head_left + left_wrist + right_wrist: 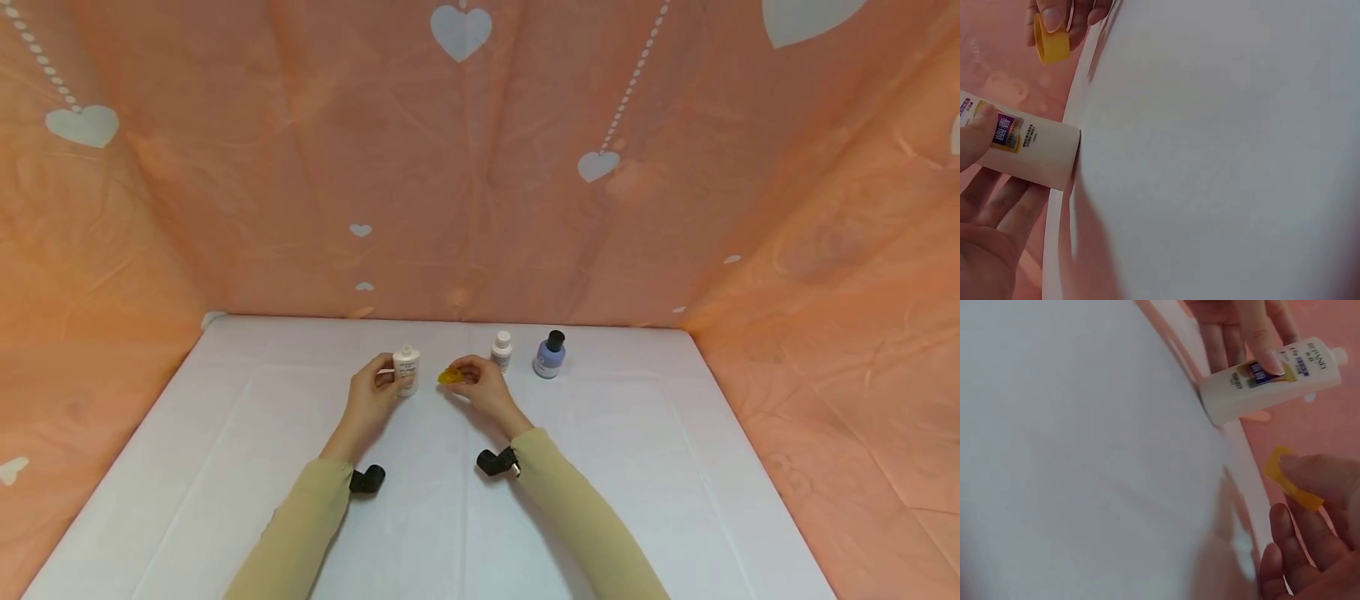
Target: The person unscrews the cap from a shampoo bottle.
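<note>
My left hand (371, 392) grips a white bottle (406, 362) with a printed label, its narrow neck uncapped at the top. In the left wrist view, the thumb lies over the label of the bottle (1041, 150) and the fingers go behind it; its base is at the white tabletop. To the right, my right hand (487, 390) pinches a yellow bottle cap (450, 376) between thumb and fingers. The hollow inside of the cap (1055, 47) faces left in the left wrist view. A gap separates cap and bottle (1235, 397) in the right wrist view.
Just behind the right hand stands a small white bottle (502, 343) with a white cap. A purple bottle (550, 360) with a black cap is farther right. Orange heart-patterned cloth (465, 208) walls the white table (247, 433) at the back and both sides.
</note>
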`<state>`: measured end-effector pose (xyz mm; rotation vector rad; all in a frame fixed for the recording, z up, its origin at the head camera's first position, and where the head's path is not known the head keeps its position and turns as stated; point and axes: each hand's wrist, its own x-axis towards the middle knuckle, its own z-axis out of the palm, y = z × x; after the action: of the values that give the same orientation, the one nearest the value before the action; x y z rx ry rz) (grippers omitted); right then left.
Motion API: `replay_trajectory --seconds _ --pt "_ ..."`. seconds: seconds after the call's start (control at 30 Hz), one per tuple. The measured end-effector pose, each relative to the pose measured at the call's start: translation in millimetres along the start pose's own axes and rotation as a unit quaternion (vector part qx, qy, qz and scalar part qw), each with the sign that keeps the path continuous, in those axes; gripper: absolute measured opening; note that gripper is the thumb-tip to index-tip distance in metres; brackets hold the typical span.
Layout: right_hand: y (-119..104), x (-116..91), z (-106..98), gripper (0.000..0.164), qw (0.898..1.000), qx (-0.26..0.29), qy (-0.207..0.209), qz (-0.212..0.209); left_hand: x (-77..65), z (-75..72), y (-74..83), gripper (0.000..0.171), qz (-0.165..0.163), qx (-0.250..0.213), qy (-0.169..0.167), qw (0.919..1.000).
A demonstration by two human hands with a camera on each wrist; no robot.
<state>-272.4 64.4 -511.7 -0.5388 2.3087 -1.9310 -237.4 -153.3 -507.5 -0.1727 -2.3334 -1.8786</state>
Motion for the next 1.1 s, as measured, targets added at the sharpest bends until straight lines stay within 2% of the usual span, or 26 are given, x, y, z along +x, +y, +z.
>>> replay_trajectory --seconds 0.13,0.27,0.43,0.57,0.73,0.97,1.07,1.1 --pt "4.3 3.8 3.8 0.031 1.000 -0.006 0.017 0.001 6.0 -3.5 -0.3 0.035 0.007 0.007 -0.006 0.9999" --pt "3.2 7.1 7.0 0.030 1.000 -0.003 0.018 -0.001 11.7 -8.1 -2.9 0.036 0.034 0.027 -0.001 0.9990" --pt "5.6 12.2 10.0 0.029 1.000 -0.006 0.022 -0.004 17.5 -11.5 -6.4 0.036 0.052 0.026 -0.005 0.9983" --pt "9.1 16.5 12.8 0.029 1.000 -0.012 0.028 -0.005 21.2 -11.9 -6.8 0.037 0.049 0.011 -0.006 0.9987" --pt "7.2 20.0 17.1 0.028 0.998 -0.049 0.041 0.016 25.8 -11.7 -7.2 0.038 0.043 -0.002 -0.014 0.9990" --pt "4.8 24.1 20.7 0.028 0.996 -0.067 0.047 0.044 28.6 -11.0 -9.7 0.039 0.031 0.019 -0.023 0.9991" --pt "6.7 25.7 21.4 0.029 0.995 -0.081 0.047 0.046 28.8 -10.7 -12.9 0.038 0.040 0.016 -0.023 0.9988" --pt "7.7 26.6 21.7 0.029 0.994 -0.087 0.046 0.044 27.4 -10.5 -8.8 0.038 0.040 0.012 -0.024 0.9989"
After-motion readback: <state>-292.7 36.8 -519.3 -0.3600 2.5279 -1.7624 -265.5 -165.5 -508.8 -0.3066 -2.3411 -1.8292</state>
